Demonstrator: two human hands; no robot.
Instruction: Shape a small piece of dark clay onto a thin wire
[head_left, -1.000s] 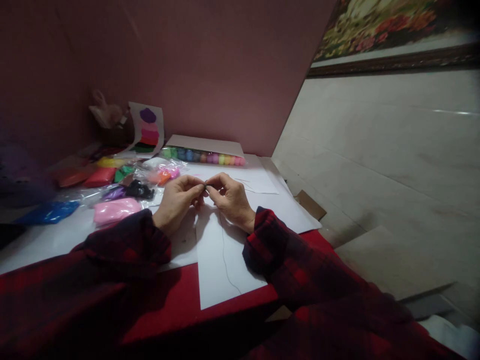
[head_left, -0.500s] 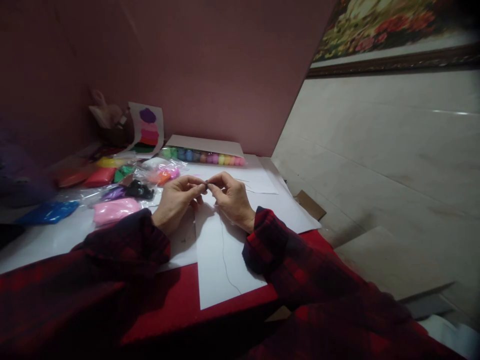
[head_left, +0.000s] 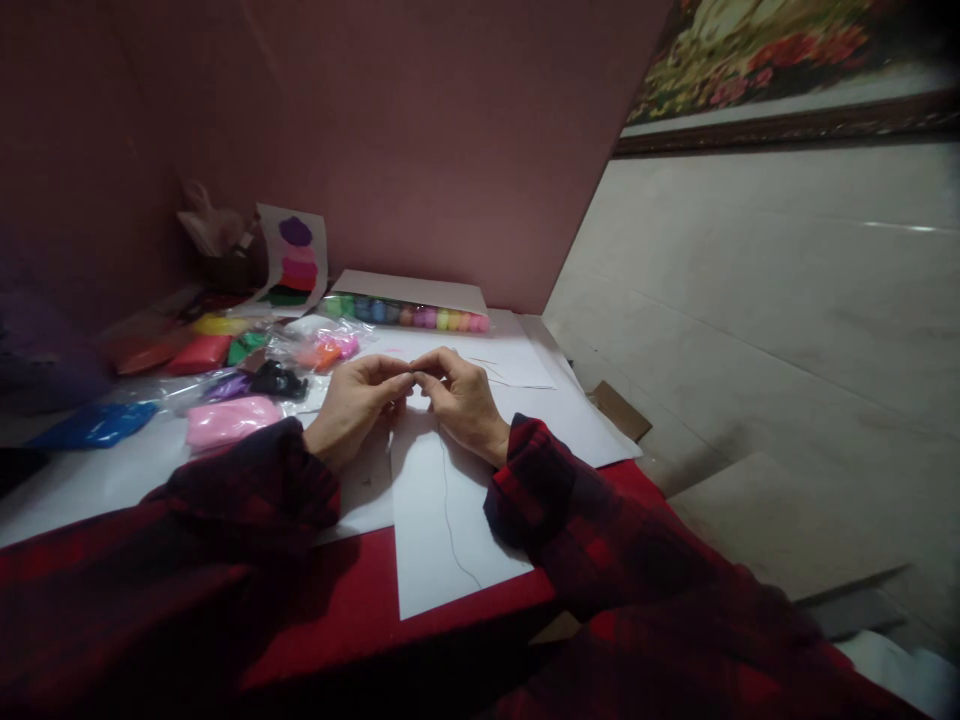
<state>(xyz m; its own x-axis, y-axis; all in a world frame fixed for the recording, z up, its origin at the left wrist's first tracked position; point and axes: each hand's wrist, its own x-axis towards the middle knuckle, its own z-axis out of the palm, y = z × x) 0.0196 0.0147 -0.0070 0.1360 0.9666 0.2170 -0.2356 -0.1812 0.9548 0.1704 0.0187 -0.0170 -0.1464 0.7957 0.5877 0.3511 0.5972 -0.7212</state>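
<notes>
My left hand (head_left: 358,402) and my right hand (head_left: 463,402) meet above a white sheet of paper (head_left: 427,550). Thumbs and forefingers of both are pinched together, fingertip to fingertip. Between them is a tiny dark piece of modelling clay (head_left: 412,368), mostly covered by the fingertips. A thin curved pencil-like line runs down the sheet below my hands. Left of my left hand lie a pink clay packet (head_left: 232,421) and a black lump of clay in clear wrap (head_left: 277,380).
More clay packets, red (head_left: 201,354) and blue (head_left: 96,425), lie at the left. A long clear pack of coloured clay (head_left: 409,314) lies at the back. A picture card (head_left: 298,262) leans by the wall. The red tablecloth (head_left: 352,590) shows along the front edge.
My fingertips have closed in on the dark piece, so less of it shows. The fingers have shifted slightly; the paper and packets stay where they were.
</notes>
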